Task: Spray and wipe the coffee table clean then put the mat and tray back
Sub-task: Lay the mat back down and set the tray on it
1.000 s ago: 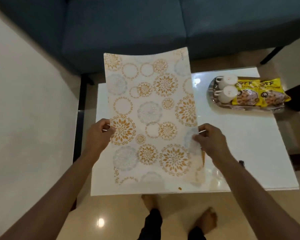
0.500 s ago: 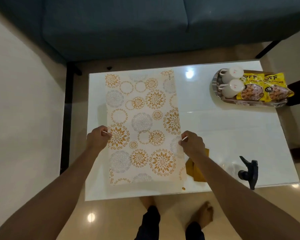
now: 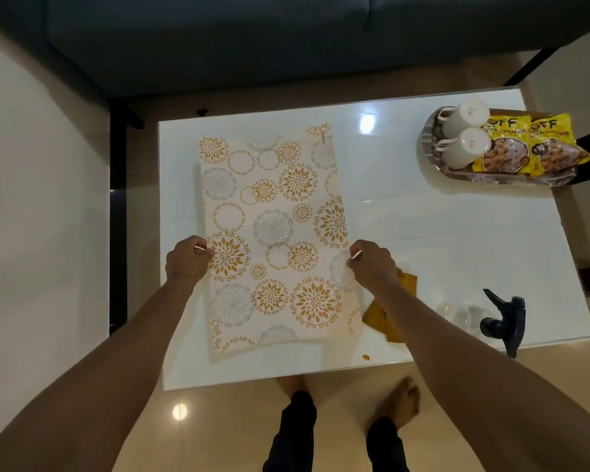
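Observation:
A white mat [image 3: 273,229] with orange and grey flower circles lies over the left half of the glossy white coffee table [image 3: 423,240]. My left hand [image 3: 186,262] pinches its left edge and my right hand [image 3: 372,265] pinches its right edge, both near the mat's middle. An oval tray [image 3: 430,144] sits at the table's far right corner, carrying two white mugs [image 3: 465,136] on their sides and yellow snack packets [image 3: 528,144]. A folded yellow cloth [image 3: 392,311] lies partly under my right forearm. A clear spray bottle [image 3: 491,315] with a dark trigger head lies at the near right edge.
A dark blue sofa [image 3: 286,39] runs along the far side of the table. A white surface [image 3: 41,216] fills the left side. My bare feet [image 3: 399,400] stand on the shiny beige floor just before the table's near edge.
The mat, held up tilted a second ago, has come down flat onto the table's left half. Both hands kept their pinch on its side edges and lowered with it.

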